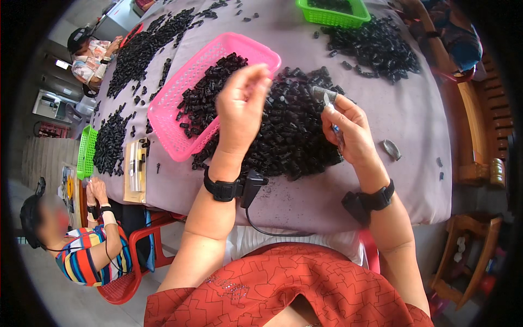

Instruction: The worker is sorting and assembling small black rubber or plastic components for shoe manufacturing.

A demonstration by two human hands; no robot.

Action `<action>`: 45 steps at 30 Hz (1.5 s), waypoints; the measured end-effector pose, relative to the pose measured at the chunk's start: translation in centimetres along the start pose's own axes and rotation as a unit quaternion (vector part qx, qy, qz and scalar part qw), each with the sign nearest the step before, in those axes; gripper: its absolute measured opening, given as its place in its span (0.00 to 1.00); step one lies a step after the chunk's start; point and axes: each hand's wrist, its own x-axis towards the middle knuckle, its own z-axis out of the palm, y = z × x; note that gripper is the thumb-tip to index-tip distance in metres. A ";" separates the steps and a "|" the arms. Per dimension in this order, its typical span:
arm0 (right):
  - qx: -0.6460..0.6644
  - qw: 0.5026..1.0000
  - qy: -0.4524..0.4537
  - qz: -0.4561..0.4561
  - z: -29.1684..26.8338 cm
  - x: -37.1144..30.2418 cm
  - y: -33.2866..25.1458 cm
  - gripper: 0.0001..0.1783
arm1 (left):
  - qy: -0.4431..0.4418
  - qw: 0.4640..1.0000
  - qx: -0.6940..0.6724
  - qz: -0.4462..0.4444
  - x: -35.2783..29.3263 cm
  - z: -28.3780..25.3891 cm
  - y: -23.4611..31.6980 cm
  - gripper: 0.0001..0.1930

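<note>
My left hand (242, 111) is raised over the edge of a pink plastic basket (163, 128), its fingers loosely bent and apart from the thumb, slightly blurred; I see nothing in it. The basket holds small black parts (204, 95). Beside it, my right hand (348, 128) is closed around a small knife (335, 131) with a bluish handle, its blade pointing up by the forefinger. A grey wrap (322, 94) appears to cover that fingertip. Under and between both hands spreads a large pile of small black parts (294, 125).
A grey curved scrap (390, 150) lies right of the pile. More black heaps (376, 49) lie across the cloth-covered table (425, 141), with green baskets (348, 20). Left stands a tray of tools (135, 171). Co-workers (95, 240) sit around; a cable (272, 231) hangs from my left wrist.
</note>
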 end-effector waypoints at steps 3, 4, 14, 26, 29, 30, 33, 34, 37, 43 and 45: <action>0.003 1.000 0.009 0.002 -0.2 0.0 0.0 0.09 | -0.185 0.970 0.145 -0.061 -1.3 1.1 0.7 0.11; 0.004 1.000 0.012 0.002 -0.2 0.0 0.0 0.08 | -0.230 0.952 0.201 -0.017 -1.6 1.2 0.0 0.11; -0.004 1.000 -0.001 0.009 -0.2 -0.1 0.2 0.06 | -0.276 0.923 0.266 0.027 -2.2 1.0 -1.2 0.10; -0.026 0.999 0.006 0.021 -0.1 -0.1 0.3 0.10 | -0.183 0.925 -0.186 -0.276 -1.5 1.1 -0.5 0.11; -0.025 0.999 0.000 0.031 0.1 -0.1 0.2 0.12 | -0.181 0.882 -0.272 -0.340 -1.4 0.6 -0.9 0.12; -0.030 0.999 0.000 0.033 0.1 -0.2 0.3 0.12 | -0.178 0.868 -0.304 -0.350 -1.5 0.6 -1.1 0.12; -0.035 0.999 -0.003 0.033 -0.1 -0.2 0.3 0.12 | -0.174 0.854 -0.336 -0.358 -1.6 0.9 -1.2 0.13; -0.035 0.999 -0.005 0.031 -0.1 -0.2 0.3 0.12 | -0.174 0.855 -0.336 -0.356 -1.6 1.0 -1.2 0.13; -0.032 0.999 -0.004 0.034 0.0 -0.2 0.2 0.12 | -0.165 0.853 -0.337 -0.362 -1.6 1.3 -0.8 0.11; -0.031 0.999 -0.010 0.038 0.0 -0.3 0.2 0.12 | -0.200 0.833 -0.358 -0.372 -1.6 0.7 -2.0 0.12; -0.033 0.999 -0.008 0.037 0.0 -0.3 0.3 0.12 | -0.190 0.841 -0.343 -0.374 -1.7 0.9 -1.9 0.12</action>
